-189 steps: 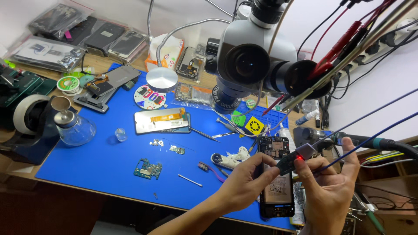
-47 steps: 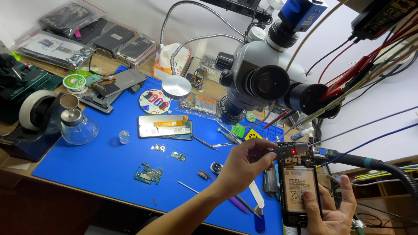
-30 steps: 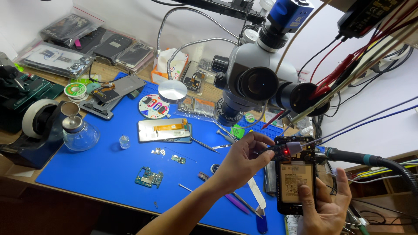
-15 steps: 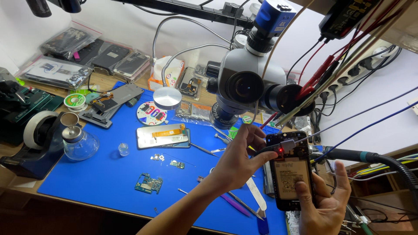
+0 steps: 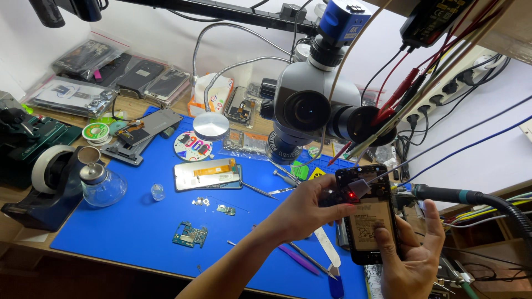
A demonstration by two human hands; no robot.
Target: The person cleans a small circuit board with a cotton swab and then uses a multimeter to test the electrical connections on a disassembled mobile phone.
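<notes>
— So why is the opened black smartphone with its back cover off and battery showing [image 5: 370,216] lifted off the blue silicone work mat [image 5: 133,221]?

— Probably to bring it close to the eye. The right hand [image 5: 413,257] cradles it from below, fingers [image 5: 400,232] wrapped round its lower half and clamped on its edges, thumb across the battery, so the board end stands free.

— And the left hand [image 5: 310,207]?

— It comes in from the side; its fingers [image 5: 341,194] are closed together on a small grey clip-like connector with thin wires [image 5: 359,187] at the top of the phone, right beside a tiny red light [image 5: 350,195]. A pinch suits such a small part.

— What lies beneath the fingers?

— A white flat plastic pry tool [image 5: 327,252] and a purple plastic spudger [image 5: 299,259], just under the left wrist, within easy reach. Farther out from the left fingers rest a small green circuit board [image 5: 189,235] and a detached phone screen lying face down with an orange flex cable [image 5: 208,174].

— And above?

— A grey stereo microscope on its stand [image 5: 313,111] hangs just beyond the fingertips, apart from the phone.
</notes>
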